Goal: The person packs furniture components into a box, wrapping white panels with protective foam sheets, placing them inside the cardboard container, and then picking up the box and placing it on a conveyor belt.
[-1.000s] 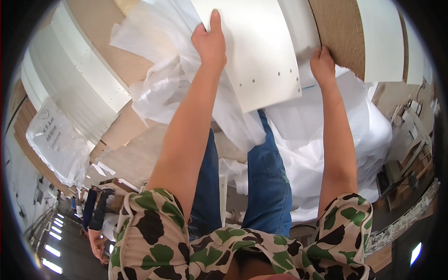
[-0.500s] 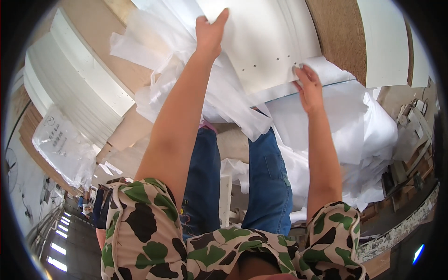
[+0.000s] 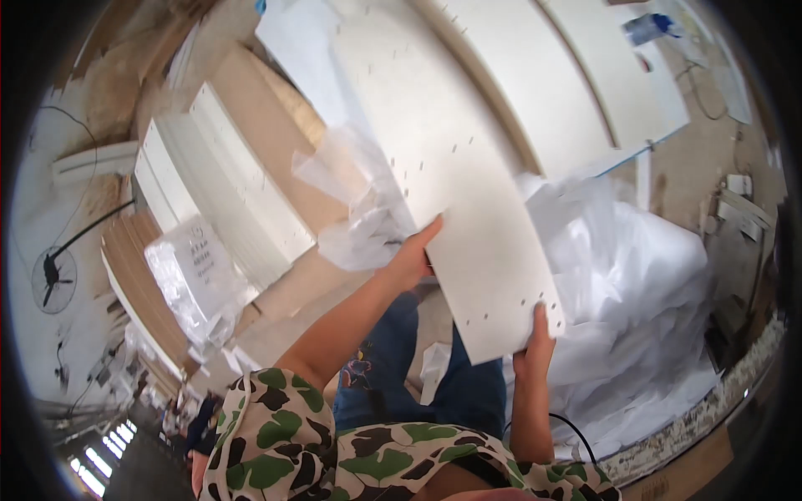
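Observation:
A long white panel (image 3: 468, 217) with small drilled holes reaches from the upper part of the head view down to just above my thighs. My left hand (image 3: 415, 252) grips its left edge, thumb on top and fingers underneath. Near its lower right corner my right hand (image 3: 536, 338) holds it the same way, thumb lying on the face beside the holes. The fingers of both hands are mostly hidden below the panel. Crumpled translucent wrapping film (image 3: 363, 204) lies along the panel's left side.
More white panels (image 3: 535, 83) lie at the upper right. A heap of white foam wrapping (image 3: 635, 284) is on the right. Stacked white panels (image 3: 225, 184), a clear plastic-wrapped package (image 3: 192, 267) and a black fan (image 3: 57, 280) are on the left. A blue-capped bottle (image 3: 647, 29) stands at the far right.
The panel has come toward me and down, off the wrapping, with both hands on it. My left hand has drawn back nearer my body. The view has shifted as well.

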A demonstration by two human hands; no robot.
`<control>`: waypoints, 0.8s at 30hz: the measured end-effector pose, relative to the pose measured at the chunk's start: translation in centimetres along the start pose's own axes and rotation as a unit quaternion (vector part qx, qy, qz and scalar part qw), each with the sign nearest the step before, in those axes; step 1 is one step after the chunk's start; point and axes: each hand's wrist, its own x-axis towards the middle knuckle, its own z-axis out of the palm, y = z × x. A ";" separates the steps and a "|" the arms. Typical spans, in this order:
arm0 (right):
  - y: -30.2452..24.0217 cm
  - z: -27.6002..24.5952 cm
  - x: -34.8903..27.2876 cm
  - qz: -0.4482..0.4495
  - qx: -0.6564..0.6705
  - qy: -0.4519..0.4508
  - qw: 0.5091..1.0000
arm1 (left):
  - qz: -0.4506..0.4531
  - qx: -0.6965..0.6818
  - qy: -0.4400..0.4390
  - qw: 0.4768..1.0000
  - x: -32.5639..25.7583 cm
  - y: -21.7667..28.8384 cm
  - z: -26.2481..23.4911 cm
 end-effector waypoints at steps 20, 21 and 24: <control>-0.5 -19.8 -35.5 -0.446 0.064 0.216 0.866 | 0.056 -0.005 -0.267 0.962 -28.9 5.2 9.9; -0.4 -21.0 -37.3 -0.464 0.073 0.240 0.849 | 0.083 0.009 -0.322 0.943 -32.2 5.9 11.5; 0.1 -25.0 -45.1 -0.527 0.132 0.258 0.799 | 0.124 0.043 -0.443 0.887 -44.1 6.4 17.6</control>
